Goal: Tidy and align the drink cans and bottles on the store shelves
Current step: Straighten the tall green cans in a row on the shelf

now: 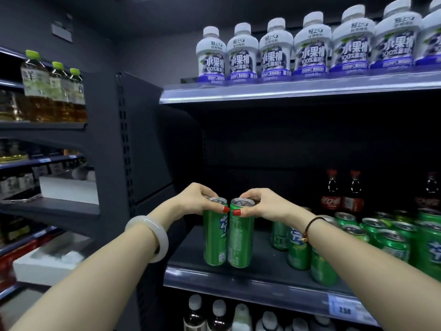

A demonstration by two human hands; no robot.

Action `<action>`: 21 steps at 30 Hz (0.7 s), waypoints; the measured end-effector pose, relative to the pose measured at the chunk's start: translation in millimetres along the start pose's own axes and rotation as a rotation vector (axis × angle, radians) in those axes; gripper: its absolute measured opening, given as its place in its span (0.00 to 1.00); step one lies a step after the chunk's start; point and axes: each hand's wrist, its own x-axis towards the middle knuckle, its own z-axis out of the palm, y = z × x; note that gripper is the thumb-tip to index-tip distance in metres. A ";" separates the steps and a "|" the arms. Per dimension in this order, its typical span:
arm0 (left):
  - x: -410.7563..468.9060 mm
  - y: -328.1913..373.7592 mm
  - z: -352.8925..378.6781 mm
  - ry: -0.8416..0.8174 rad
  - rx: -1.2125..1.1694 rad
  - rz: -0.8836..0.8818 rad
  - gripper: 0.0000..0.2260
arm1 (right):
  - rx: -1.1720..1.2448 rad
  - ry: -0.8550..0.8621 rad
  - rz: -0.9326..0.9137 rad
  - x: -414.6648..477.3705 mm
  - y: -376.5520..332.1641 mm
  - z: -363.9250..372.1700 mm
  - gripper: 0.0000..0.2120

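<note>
A first-person view of dark store shelving, looking forward and down past two bare forearms. At far left, a neighbouring shelf carries tea bottles with green caps. Moving right, the left hand, with a pale bangle on its wrist, closes its fingers around the rim of a tall green can. Touching that can on its right side stands a second green can, gripped at the top the same way by the right hand, whose wrist wears a dark cord bracelet. Both cans stand upright near the front edge of the middle shelf, apparently held by their tops so they can be nudged flush with each other and with the edge. To the right, past a bare stretch of shelf, more green cans crowd together in looser rows, seemingly waiting to be lined up. Behind them stand dark cola bottles; the back of the shelf is too dim to make out further. Above, white juice bottles already form a neat row.
</note>
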 end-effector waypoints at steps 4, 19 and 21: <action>29.0 -19.7 -1.4 0.005 -0.005 -0.026 0.16 | -0.011 0.012 0.023 29.9 19.8 4.1 0.17; 106.1 -74.2 1.3 -0.008 -0.007 -0.078 0.17 | -0.019 0.038 0.105 104.6 82.8 22.3 0.21; 110.7 -80.1 0.5 -0.019 -0.004 -0.084 0.16 | -0.017 0.047 0.123 108.5 86.4 26.0 0.23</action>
